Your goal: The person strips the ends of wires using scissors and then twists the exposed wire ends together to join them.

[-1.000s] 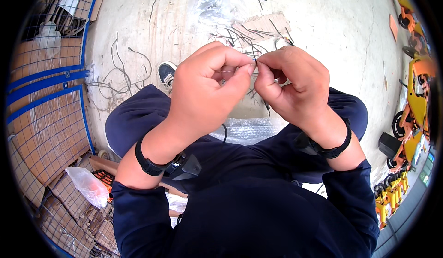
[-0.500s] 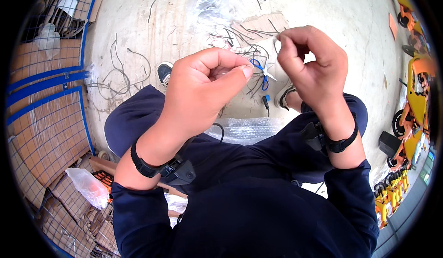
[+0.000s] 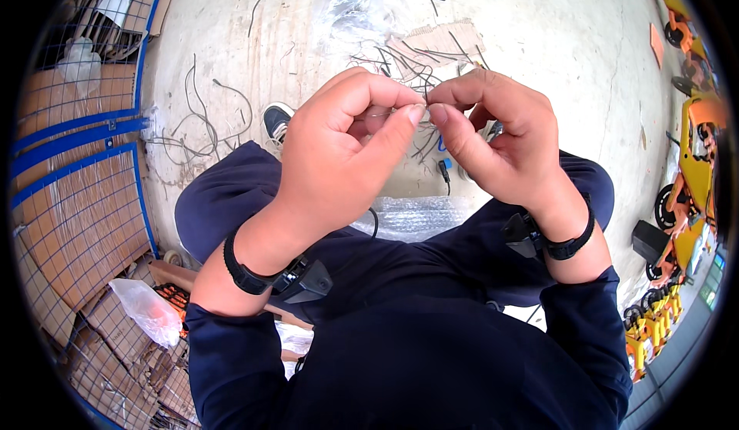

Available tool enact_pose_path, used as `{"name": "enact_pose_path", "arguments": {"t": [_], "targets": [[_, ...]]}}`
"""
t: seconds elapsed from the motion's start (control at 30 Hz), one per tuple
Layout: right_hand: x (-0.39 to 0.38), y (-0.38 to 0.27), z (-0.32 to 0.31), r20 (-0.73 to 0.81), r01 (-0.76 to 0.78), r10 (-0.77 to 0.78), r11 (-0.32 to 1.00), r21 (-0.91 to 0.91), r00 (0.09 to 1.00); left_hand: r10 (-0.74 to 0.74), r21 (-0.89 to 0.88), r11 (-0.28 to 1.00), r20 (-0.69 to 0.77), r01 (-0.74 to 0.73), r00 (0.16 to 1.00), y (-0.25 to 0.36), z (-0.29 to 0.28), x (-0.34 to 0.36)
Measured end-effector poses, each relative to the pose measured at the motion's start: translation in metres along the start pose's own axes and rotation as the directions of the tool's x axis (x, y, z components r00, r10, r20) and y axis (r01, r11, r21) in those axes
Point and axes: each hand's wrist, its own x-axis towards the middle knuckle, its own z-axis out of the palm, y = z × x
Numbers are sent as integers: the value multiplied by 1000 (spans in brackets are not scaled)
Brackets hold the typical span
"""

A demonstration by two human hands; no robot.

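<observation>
My left hand (image 3: 339, 141) and my right hand (image 3: 504, 137) meet in front of me, thumbs and forefingers pinched nearly tip to tip. Whatever lies between the fingertips is too fine to name; a thin dark strand seems to show there. A black cable (image 3: 375, 222) curves out beneath my left hand above my lap. Behind the right hand, scissors are mostly hidden, with part of a blue handle (image 3: 442, 144) showing. Just below, a black plug with a blue end (image 3: 444, 170) lies on the floor. Each wrist wears a black strap with a small device.
Cut dark cable pieces (image 3: 419, 53) lie on and around a cardboard piece (image 3: 462, 33). Clear plastic (image 3: 358, 14) is farther off. Looped wires (image 3: 202, 126) spread at left, beside a blue mesh cage (image 3: 85, 222) holding cardboard. Yellow and orange wheeled machines (image 3: 693, 153) line the right.
My right hand has moved left and down, bringing its fingertips to those of my left hand. The scissors, visible before, are now mostly covered by the right hand.
</observation>
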Motion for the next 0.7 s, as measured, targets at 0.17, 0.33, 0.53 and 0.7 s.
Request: {"name": "enact_pose_path", "arguments": {"t": [0.17,0.33,0.53,0.7], "targets": [[-2,2,4,-47,92,-96,992,-89,994,159,153,975,13,-159,987,-7,2,1],[-3,5,10,-92,162,-177,975,-151,980,177,279,945,-6,-168,984,-1,2,2],[-2,4,10,-81,182,-197,969,-167,977,124,253,960,5,-122,992,-1,-1,1],[-3,5,9,-56,175,-190,963,-204,980,163,255,952,43,-168,986,-3,1,1]]}}
